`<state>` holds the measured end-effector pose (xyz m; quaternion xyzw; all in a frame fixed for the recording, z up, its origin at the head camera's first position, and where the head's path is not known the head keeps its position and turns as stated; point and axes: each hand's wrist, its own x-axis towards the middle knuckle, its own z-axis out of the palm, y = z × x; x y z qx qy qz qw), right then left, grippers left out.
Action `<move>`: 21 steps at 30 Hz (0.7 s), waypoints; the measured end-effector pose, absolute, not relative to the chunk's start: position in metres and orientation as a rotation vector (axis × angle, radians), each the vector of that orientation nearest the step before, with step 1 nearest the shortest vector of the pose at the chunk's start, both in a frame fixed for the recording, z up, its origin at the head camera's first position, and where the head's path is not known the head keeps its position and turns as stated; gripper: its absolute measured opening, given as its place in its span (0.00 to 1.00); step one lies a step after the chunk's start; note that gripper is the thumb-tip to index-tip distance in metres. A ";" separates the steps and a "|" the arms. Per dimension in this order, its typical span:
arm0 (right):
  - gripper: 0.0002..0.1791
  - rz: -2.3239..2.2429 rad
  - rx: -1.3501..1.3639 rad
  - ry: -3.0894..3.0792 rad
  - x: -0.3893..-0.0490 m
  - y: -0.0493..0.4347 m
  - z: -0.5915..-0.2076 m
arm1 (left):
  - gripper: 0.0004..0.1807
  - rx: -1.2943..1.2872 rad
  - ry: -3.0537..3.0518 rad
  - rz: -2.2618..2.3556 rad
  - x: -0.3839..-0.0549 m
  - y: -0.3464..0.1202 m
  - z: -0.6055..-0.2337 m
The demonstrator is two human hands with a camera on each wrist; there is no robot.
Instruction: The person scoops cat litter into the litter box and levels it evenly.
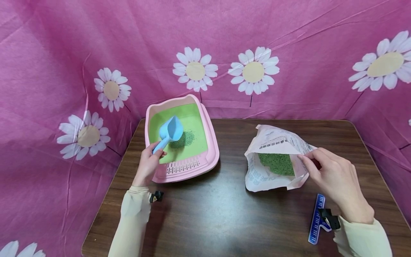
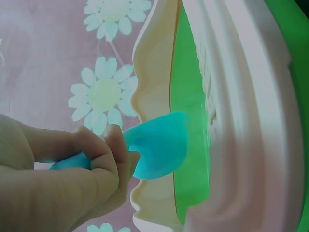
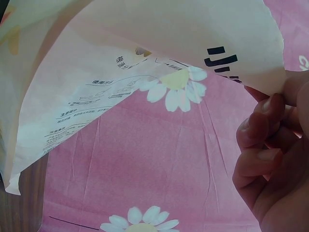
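Table (image 1: 231, 214): cloth (image 1: 224, 21) behind far edge and along left and right sides. Far left on table: tray (image 1: 212, 150), small heap of granules (image 1: 187, 138) on its floor. Scoop (image 1: 170, 130) over tray, handle toward near side, in left hand (image 1: 149, 162). Right of tray, well apart: bag (image 1: 273, 141), mouth facing near side, more granules inside. Right hand (image 1: 335, 175) at bag's right edge. Clip (image 1: 316, 219) on table, nearer than bag, just left of right wrist.

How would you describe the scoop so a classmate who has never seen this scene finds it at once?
On the brown table, find the pink tray with a green inside. Over it, the left hand grips the scoop by its handle. Its plain light blue sets it apart from the pink-and-green tray and the dark-blue clip.
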<state>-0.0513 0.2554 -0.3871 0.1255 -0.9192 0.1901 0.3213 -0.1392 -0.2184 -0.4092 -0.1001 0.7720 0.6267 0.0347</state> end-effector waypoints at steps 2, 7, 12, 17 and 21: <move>0.06 0.499 0.330 -2.415 -0.051 0.255 -0.387 | 0.24 -0.297 2.337 1.973 -0.139 -0.218 -0.410; 0.06 0.495 0.328 -2.419 -0.051 0.255 -0.387 | 0.22 -0.298 2.206 2.092 -0.138 -0.217 -0.411; 0.06 0.495 0.323 -2.422 -0.051 0.255 -0.388 | 0.24 -0.337 1.930 2.251 -0.137 -0.216 -0.412; 0.06 0.496 0.327 -2.415 -0.051 0.255 -0.388 | 0.26 -0.312 1.567 2.403 -0.134 -0.216 -0.412; 0.06 0.504 0.326 -2.409 -0.051 0.255 -0.388 | 0.27 -0.305 1.281 2.451 -0.130 -0.216 -0.412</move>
